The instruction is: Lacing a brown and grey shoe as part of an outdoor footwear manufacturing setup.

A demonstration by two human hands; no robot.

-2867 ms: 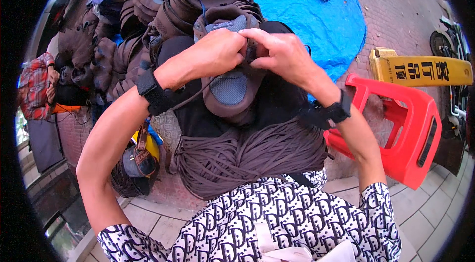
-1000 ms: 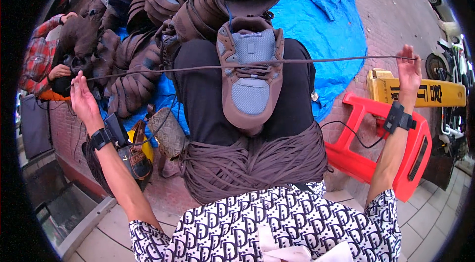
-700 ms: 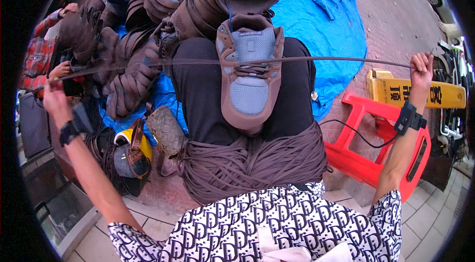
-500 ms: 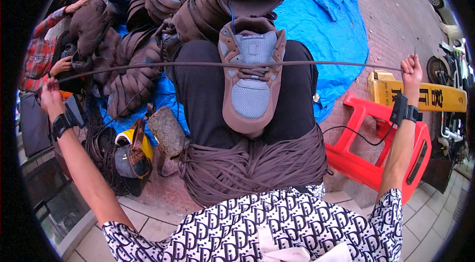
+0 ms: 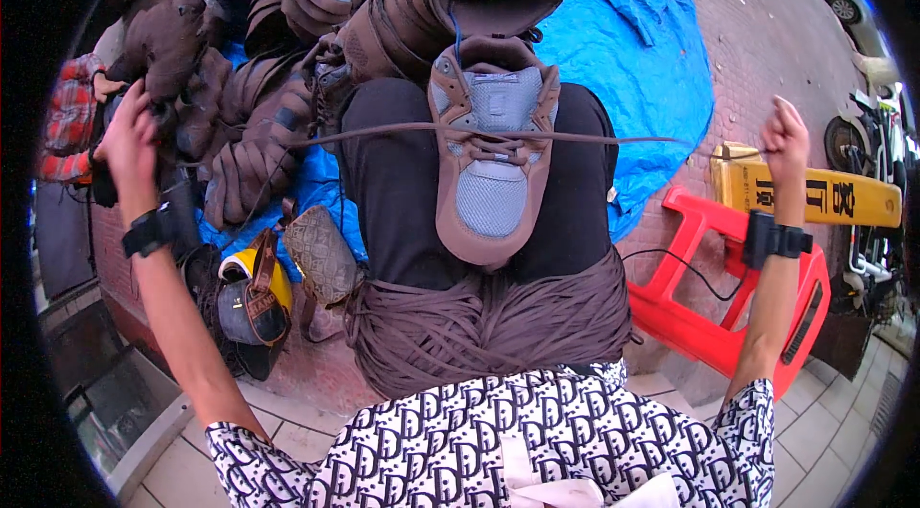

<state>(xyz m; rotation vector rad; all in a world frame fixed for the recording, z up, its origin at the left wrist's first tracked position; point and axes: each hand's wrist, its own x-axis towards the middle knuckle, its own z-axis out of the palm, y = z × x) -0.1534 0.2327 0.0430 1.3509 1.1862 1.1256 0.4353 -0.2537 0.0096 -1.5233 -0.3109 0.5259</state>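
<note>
A brown-and-grey shoe (image 5: 493,190) stands on my lap, toe toward me. Its shoelace (image 5: 383,128) passes through the lower eyelets and runs out to both sides in a slack curve. Far to the left, my left hand (image 5: 132,134) is raised and smeared by motion, so its grip cannot be made out. My right hand (image 5: 786,136) is up at the far right, fingers curled in; the lace trails toward it, its end blurred near the fingers. A thick bundle of brown laces (image 5: 489,326) lies over my thighs.
Stacked brown shoes (image 5: 278,105) fill the left and back, on a blue tarp (image 5: 632,77). A patterned pouch (image 5: 323,256) and a yellow-and-dark bag (image 5: 254,302) sit left of my knees. To the right are a red stool (image 5: 671,292) and a yellow sign (image 5: 824,192). Another person's red-checked sleeve (image 5: 72,110) shows at left.
The lace has gone from pulled straight to slack. My left hand has moved up and inward, and my right hand slightly inward. The shoe has shifted a little to the right.
</note>
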